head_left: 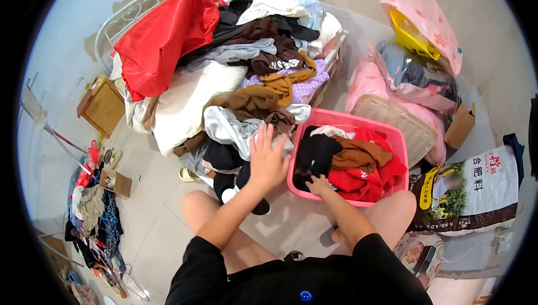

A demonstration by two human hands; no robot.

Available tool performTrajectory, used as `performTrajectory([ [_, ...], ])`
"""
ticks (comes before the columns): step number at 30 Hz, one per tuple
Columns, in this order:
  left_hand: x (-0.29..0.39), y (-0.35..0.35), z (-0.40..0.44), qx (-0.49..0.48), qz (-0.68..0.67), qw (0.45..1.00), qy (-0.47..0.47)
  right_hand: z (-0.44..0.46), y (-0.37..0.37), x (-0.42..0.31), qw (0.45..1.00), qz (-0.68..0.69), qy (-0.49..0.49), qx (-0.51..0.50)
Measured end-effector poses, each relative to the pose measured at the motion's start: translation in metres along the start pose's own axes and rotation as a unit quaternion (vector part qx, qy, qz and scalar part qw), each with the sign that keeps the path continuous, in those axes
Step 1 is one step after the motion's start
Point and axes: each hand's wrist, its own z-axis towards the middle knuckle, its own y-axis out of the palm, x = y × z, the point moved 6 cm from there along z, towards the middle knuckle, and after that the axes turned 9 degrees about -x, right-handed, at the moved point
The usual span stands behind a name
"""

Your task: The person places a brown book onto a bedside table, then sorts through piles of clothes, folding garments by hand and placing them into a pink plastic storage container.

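Observation:
My left hand (268, 156) is open with its fingers spread, in front of the grey and white clothes (224, 128) at the near edge of the heap. Black clothing (221, 156) hangs below it. My right hand (319, 185) reaches over the near rim of a pink plastic tub (397, 137). Its fingers are closed on the lower edge of a black garment (316, 151) at the tub's left side. Beside that garment lie a brown cloth (358, 155) and red clothes (370, 179).
A bed heaped with clothes carries a red bag (168, 38) and a white quilt (196, 103). Pink bags (426, 103), a beige lid (392, 125) and a printed fertilizer sack (476, 193) stand right. Hanging clothes (92, 215) and a wooden cabinet (103, 106) are left.

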Motion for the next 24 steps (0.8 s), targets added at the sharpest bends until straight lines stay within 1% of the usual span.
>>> performTrajectory([
  [1,-0.015,-0.008,0.004,0.021,0.013,1.0,0.009,-0.016,-0.013,-0.008,0.999,0.01,0.023,-0.02],
  [2,-0.031,-0.014,0.009,0.022,0.045,0.999,0.0,-0.022,-0.02,-0.014,1.0,-0.015,0.012,-0.016],
  [4,-0.07,-0.012,0.01,0.031,0.06,0.997,-0.031,-0.033,-0.046,-0.028,0.996,-0.054,0.009,-0.076],
  [5,-0.092,-0.005,0.008,0.014,0.042,0.997,-0.067,-0.026,-0.062,-0.034,0.996,-0.014,-0.067,-0.064],
  [6,-0.113,0.004,0.004,0.004,0.015,0.994,-0.107,-0.014,-0.086,-0.03,0.995,0.013,-0.073,-0.071],
  [7,-0.123,0.008,0.007,0.009,0.003,0.99,-0.14,0.006,-0.121,-0.035,0.985,-0.022,-0.15,0.08],
  [8,-0.131,0.013,0.009,0.01,-0.012,0.984,-0.176,-0.029,-0.178,-0.064,0.967,0.078,-0.114,0.214],
  [9,-0.128,0.008,0.015,0.045,-0.018,0.99,-0.136,-0.037,-0.219,-0.088,0.952,0.073,-0.11,0.275],
  [10,-0.127,-0.004,0.023,0.082,-0.021,0.992,-0.096,-0.036,-0.254,-0.105,0.889,0.105,-0.196,0.4],
  [11,-0.128,-0.016,0.031,0.12,-0.019,0.991,-0.055,-0.03,-0.287,-0.13,0.865,0.166,-0.241,0.407],
  [12,-0.131,-0.022,0.037,0.15,-0.058,0.987,-0.023,-0.015,-0.317,-0.151,0.837,0.177,-0.292,0.428],
  [14,-0.139,-0.018,0.048,0.151,-0.117,0.981,0.022,-0.001,-0.367,-0.199,0.767,0.181,-0.347,0.508],
  [16,-0.143,-0.012,0.058,0.133,-0.141,0.981,0.025,0.04,-0.402,-0.229,0.759,0.272,-0.355,0.474],
  [18,-0.145,-0.007,0.066,0.072,-0.179,0.981,-0.01,0.097,-0.413,-0.245,0.765,0.29,-0.315,0.482],
  [19,-0.141,-0.006,0.068,0.077,-0.131,0.988,0.01,0.107,-0.409,-0.256,0.8,0.289,-0.276,0.448],
  [20,-0.141,-0.003,0.07,0.058,-0.114,0.992,0.013,0.115,-0.396,-0.257,0.827,0.306,-0.201,0.426],
  [22,-0.141,0.003,0.072,0.02,-0.076,0.997,-0.004,0.119,-0.387,-0.263,0.893,0.232,-0.134,0.362],
  [23,-0.142,0.005,0.074,0.006,-0.058,0.998,-0.013,0.116,-0.386,-0.265,0.911,0.191,-0.111,0.348],
  [24,-0.144,0.008,0.076,-0.007,-0.041,0.999,-0.021,0.111,-0.388,-0.27,0.918,0.169,-0.124,0.337],
])
